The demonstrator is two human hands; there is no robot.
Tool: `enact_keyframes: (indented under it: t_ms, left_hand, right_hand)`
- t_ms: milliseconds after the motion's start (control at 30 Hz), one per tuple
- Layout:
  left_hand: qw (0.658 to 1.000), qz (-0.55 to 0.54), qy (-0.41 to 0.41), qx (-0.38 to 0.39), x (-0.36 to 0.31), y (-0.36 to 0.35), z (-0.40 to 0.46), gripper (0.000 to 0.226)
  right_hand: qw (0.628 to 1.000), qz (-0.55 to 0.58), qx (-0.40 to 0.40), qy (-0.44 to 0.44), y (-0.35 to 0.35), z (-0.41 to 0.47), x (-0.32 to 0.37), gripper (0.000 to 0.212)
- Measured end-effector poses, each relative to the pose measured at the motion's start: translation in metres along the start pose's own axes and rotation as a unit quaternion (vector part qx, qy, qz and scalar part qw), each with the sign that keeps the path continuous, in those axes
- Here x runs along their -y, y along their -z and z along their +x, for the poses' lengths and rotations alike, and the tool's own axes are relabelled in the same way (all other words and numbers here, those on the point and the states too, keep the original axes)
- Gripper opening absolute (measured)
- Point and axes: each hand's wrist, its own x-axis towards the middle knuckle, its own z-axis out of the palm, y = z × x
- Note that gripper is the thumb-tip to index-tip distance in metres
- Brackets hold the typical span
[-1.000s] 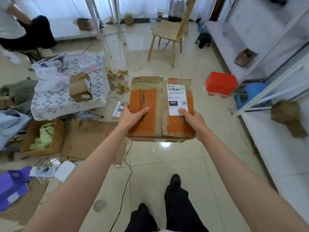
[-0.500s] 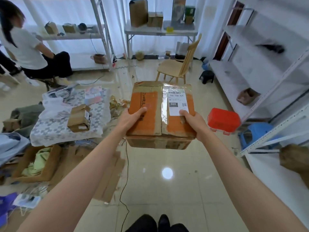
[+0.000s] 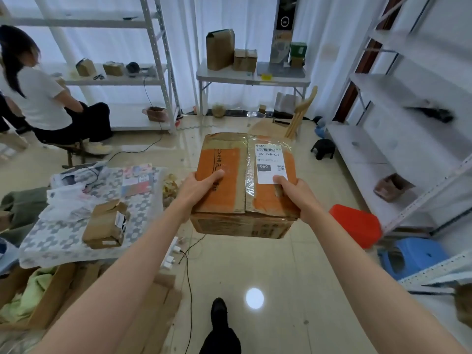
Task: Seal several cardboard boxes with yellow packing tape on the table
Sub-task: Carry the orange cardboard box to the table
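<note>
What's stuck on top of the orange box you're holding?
A white shipping label and clear tape sit on the orange cardboard box. The right hand thumb covers the label's bottom edge. Inside is hidden.

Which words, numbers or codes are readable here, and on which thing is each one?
"060-06B-A05": white label on the held box.
"060": dark patch on the same label.
Barcode, QR code and small print on the label: too small to read.
Black vertical writing on the box's orange face: blurred.
Label on the small box: unreadable.
</note>
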Motion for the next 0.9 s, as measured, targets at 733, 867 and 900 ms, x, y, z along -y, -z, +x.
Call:
enact_keyframes:
  t_ms: [733, 867, 900]
  left_hand:
    - [0.991, 0.114, -0.071, 0.015, -0.142, -0.018, 0.326, 0.110]
    - [0.990, 0.118, -0.075, 0.004, -0.171, -0.039, 0.387, 0.111]
    - [0.990, 0.117, -0.075, 0.001, -0.179, -0.044, 0.402, 0.111]
  right_hand:
    - [0.998, 0.051, -0.023, 0.018, -0.016, 0.290, 0.159, 0.020]
    - [0.999, 0.044, -0.013, 0.024, -0.004, 0.357, 0.186, 0.020]
    - [0.999, 0.045, -0.014, 0.027, -0.001, 0.375, 0.194, 0.019]
